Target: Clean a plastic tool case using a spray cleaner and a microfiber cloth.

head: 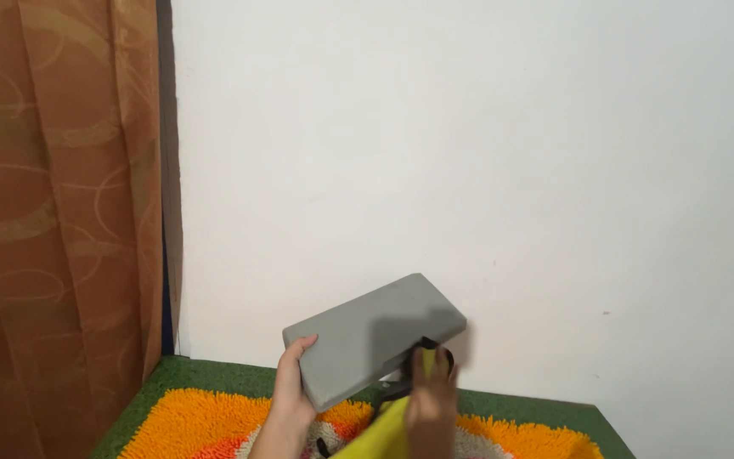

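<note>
The left hand (pixel 292 384) grips the lower left corner of a flat grey case (pixel 374 337), thumb curled over its top face and the fingers hidden beneath it. The case is held up in the air, tilted, its far end raised toward the wall (pixel 486 153), its near end lower by the left wrist. The right hand (pixel 431 399) is at the case's lower right edge, fingers pressed together around a yellow cloth (pixel 384 433) that hangs down from the hand toward the bottom of the view; the cloth touches the case's edge where a dark shadow falls across the grey face. Something dark and thin shows just under the case between the two hands, too small to tell what it is. Below both hands lies a shaggy rug (pixel 197 416), orange in the middle with a green border and a pale patch partly hidden by the arms. Behind is the plain white wall, and an orange patterned curtain (pixel 53 221) hangs at the left.
</note>
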